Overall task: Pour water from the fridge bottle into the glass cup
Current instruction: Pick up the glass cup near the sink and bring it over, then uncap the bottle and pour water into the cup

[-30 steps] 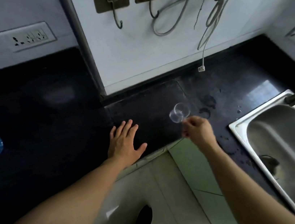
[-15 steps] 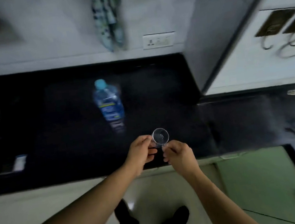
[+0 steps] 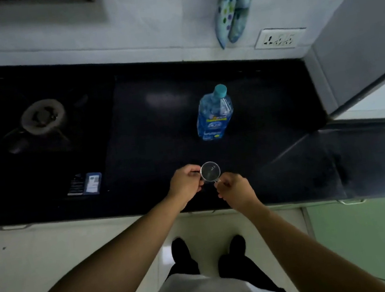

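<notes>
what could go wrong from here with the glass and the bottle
1. The glass cup sits near the front edge of the black counter, pinched between the left hand and right hand; a slip could send it onto the tiled floor.
2. The water bottle is capped; both hands are busy, so opening it means letting go of the cup.
3. The clear cup is hard to see against the dark counter, so a pour may miss.

bottle (image 3: 214, 115): blue, teal cap | counter (image 3: 150, 137): black | cloth (image 3: 233, 4): pale blue, seemingly multicoloured dots
</notes>
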Tool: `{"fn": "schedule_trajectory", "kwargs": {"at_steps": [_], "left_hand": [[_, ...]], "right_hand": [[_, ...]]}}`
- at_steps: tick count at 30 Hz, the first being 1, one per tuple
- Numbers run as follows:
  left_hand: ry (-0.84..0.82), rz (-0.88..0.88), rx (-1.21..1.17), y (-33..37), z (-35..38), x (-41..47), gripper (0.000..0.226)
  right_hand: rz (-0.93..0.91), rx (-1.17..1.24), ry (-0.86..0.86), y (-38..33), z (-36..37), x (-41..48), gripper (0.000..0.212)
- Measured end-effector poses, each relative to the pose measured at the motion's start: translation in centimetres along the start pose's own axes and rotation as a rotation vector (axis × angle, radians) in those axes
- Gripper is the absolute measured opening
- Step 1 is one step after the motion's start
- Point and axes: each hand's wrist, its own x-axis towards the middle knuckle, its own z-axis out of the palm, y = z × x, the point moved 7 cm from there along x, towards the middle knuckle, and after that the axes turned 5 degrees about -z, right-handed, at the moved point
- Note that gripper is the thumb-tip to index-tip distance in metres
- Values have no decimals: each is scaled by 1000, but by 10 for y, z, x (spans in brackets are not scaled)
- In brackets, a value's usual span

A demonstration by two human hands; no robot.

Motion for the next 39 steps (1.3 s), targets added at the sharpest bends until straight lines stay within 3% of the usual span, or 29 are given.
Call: {"fn": "schedule_trajectory", "kwargs": {"at_steps": [8, 15, 18, 20, 22, 25, 27, 34, 39], "left_hand": [[-21, 29, 182, -4, 22, 21, 25], [-10, 35, 289, -6, 24, 26, 29], [49, 66, 355, 7, 16, 31, 28], [159, 100, 360, 30, 1, 35, 38], [208, 148, 303, 63, -10, 41, 62], [153, 221, 311, 111, -14, 57, 99], [98, 270, 357, 135, -10, 70, 109], [-41, 361, 318, 153, 10, 87, 87], [-15, 373, 291, 154, 12, 89, 82]], "right_hand": [[140, -11, -47, 21, -1, 21, 14], [122, 47, -117, 31, 3, 29, 3], [128, 88, -165, 36, 1, 29, 23], [137, 114, -190, 39, -5, 29, 33], [116, 129, -203, 41, -17, 33, 40], [50, 171, -188, 39, -41, 43, 46], [18, 211, -145, 35, -59, 50, 41], [-38, 307, -113, 23, -101, 62, 28], [-37, 313, -137, 21, -101, 60, 21]]}}
